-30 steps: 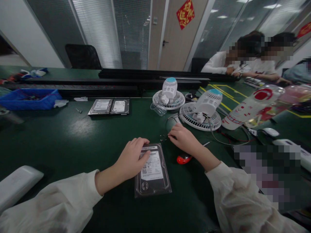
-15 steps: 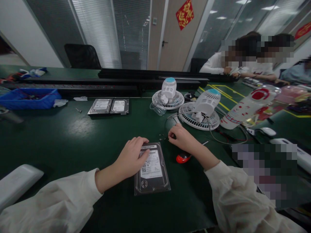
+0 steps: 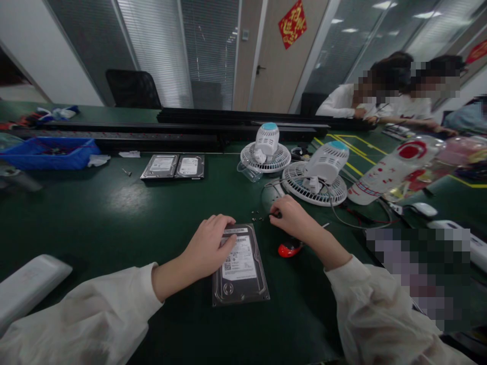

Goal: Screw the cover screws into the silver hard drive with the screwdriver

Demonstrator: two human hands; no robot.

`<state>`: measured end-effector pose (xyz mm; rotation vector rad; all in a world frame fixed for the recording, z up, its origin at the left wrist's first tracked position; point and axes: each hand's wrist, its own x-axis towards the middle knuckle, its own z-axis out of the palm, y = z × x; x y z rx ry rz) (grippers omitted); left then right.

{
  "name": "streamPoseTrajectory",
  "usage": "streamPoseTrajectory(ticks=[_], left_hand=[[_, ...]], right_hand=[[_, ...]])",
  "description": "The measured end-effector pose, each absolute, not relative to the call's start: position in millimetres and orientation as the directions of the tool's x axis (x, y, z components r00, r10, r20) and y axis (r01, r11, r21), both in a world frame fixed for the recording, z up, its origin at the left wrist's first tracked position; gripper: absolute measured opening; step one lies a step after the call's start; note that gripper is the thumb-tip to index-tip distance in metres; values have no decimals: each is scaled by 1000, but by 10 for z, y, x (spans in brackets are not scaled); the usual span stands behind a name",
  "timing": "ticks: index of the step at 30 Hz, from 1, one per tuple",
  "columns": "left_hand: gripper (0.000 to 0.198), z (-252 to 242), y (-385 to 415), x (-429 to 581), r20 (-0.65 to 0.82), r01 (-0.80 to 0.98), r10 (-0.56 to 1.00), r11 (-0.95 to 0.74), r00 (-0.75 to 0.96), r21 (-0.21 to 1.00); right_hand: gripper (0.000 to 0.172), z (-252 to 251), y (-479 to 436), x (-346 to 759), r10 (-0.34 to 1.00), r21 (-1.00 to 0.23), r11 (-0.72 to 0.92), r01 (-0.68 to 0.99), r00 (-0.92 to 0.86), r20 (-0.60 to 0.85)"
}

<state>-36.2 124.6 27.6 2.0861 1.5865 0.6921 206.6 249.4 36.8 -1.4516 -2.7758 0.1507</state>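
A hard drive [image 3: 243, 291] with a white label lies flat on the green table. My left hand [image 3: 211, 243] grips its far left corner, thumb on the label and fingers along the far edge. Beyond that edge, several tiny screws [image 3: 257, 215] are scattered on the table. Just right of them, my right hand [image 3: 287, 213] is closed in a pinch; a small dark piece shows at the fingers, too little to name. Below my right wrist lies a red and black screwdriver [image 3: 289, 248], partly hidden by the forearm.
Two more hard drives [image 3: 173, 167] lie farther back, left of two white fan heads [image 3: 327, 172] with cables. A blue bin [image 3: 53, 154] stands at left, a white bottle [image 3: 391, 167] at right. Long black rails [image 3: 243, 119] cross the back. Two people [image 3: 395, 96] sit far right.
My right hand has drawn slightly right, away from the screws, still pinched. My left hand stays on the hard drive. The whole view has shifted slightly.
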Motion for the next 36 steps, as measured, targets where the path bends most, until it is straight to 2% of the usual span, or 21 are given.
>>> streamPoseTrajectory(ticks=[7,13,16,19,22,25,30,36], left_hand=[[26,283,1230,-376,105,723,970,-232,218,650],[24,245,1242,-386,112,718,970,-235,216,655],[25,248,1252,-392,123,710,971,-235,207,664],[27,315,1251,-391,168,697,964,-263,204,667],[24,416,1233,-363,215,656,950,-311,226,688],[19,469,1198,-313,225,574,946,-320,233,753],[11,418,1163,-256,235,385,948,-304,216,871],[12,358,1186,-270,243,338,957,-284,160,897]], right_hand=[[36,366,2490,2063,822,-94,560,823,-567,-60],[36,309,2536,2114,806,-177,581,794,-592,-9],[33,348,2535,2150,814,-263,572,777,-577,66],[20,451,2450,2143,820,-397,568,721,-539,192],[7,558,2254,2049,793,-541,602,588,-522,315],[5,611,2002,1893,723,-612,669,422,-561,404],[8,585,1709,1694,582,-570,784,244,-606,542],[11,531,1660,1643,426,-419,893,166,-617,662]])
